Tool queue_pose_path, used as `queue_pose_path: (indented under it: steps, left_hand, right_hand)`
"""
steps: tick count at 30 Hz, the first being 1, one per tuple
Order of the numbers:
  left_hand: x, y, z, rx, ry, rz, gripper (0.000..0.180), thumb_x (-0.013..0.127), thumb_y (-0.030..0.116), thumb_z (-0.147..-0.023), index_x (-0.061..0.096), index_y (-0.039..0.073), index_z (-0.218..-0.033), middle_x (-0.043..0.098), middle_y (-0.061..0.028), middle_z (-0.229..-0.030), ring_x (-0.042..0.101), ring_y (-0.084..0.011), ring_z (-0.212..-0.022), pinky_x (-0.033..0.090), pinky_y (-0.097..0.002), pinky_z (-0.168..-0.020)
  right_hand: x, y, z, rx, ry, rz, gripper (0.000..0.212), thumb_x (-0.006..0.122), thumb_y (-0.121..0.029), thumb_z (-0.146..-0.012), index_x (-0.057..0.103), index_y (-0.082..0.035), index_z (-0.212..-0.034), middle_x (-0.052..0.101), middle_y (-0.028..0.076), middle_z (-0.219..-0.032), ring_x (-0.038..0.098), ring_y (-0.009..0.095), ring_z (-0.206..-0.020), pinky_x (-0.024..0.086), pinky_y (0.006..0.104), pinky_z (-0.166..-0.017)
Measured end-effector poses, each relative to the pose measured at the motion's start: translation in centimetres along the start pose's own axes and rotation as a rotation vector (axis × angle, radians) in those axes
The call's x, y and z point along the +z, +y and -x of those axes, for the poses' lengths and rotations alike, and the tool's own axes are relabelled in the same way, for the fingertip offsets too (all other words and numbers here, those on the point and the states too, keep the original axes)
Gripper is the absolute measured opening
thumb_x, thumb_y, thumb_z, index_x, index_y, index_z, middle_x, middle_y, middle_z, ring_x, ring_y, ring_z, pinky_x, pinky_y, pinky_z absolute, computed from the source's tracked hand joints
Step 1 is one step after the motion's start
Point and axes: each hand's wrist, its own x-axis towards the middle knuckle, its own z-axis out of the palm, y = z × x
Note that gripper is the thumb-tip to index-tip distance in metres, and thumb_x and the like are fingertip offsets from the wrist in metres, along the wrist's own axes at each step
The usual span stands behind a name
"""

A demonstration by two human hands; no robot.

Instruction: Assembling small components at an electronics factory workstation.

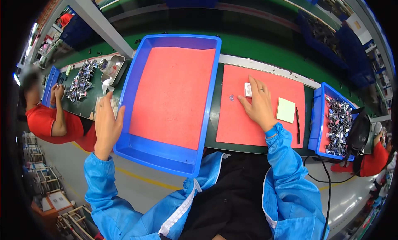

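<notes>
My left hand (107,126) is open, fingers pointing up and thumb apart, beside the left wall of a large blue plastic tray (166,157). Whether the thumb touches the rim I cannot tell. The tray is lined with a red sheet (172,95) that bears only small dark specks. Over a red mat (236,128) my right hand (261,105) is open, thumb spread from the fingers. Its fingers lie close to a small white box-like item (248,90), partly hidden by them. A few tiny clear pieces (231,98) lie left of the thumb.
A pale yellow-green notepad (286,110) and a black pen (298,126) lie on the mat. At right stands a blue bin (316,128) of small metal parts (339,126). A metal pan (117,68), another parts pile (81,80) and a person in red (62,124) are at left.
</notes>
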Motion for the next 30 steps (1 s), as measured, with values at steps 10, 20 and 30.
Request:
queue_pose_path:
  steps: [10,20,30]
  left_hand:
    - [2.5,21.5,-6.1,0.265,-0.51,0.053,0.06,0.065,0.039,-0.092,0.05,-0.008,-0.126,0.069,-0.0224,-0.083,0.07,-0.0415,-0.073,0.056,-0.0498,-0.06]
    - [6.3,21.0,-7.4,-0.051,-0.582,0.044,0.042,0.055,0.026,-0.097,0.046,-0.001,-0.128,0.067,-0.0256,-0.073,0.067,-0.047,-0.068,0.053,-0.058,-0.064]
    - [4.9,26.9,-12.4,-0.167,-0.4,-0.185,0.038,0.061,0.028,-0.095,0.059,0.003,-0.123,0.071,-0.0247,-0.091,0.068,-0.0436,-0.092,0.054,-0.0519,-0.081]
  right_hand:
    - [0.3,-0.2,0.9,-0.039,0.081,-0.119,0.076,0.073,-0.017,-0.087,0.035,0.005,-0.15,0.046,0.026,-0.144,0.044,0.045,-0.131,0.037,0.0513,-0.111]
    - [-0.3,0.5,1.4,0.016,0.038,-0.248,0.076,0.074,-0.013,-0.084,0.036,0.006,-0.148,0.045,0.027,-0.144,0.042,0.045,-0.133,0.032,0.0525,-0.115]
    - [-0.5,1.3,0.9,0.084,0.094,-0.323,0.075,0.074,-0.013,-0.084,0.037,0.006,-0.146,0.044,0.027,-0.144,0.042,0.045,-0.133,0.032,0.0538,-0.115]
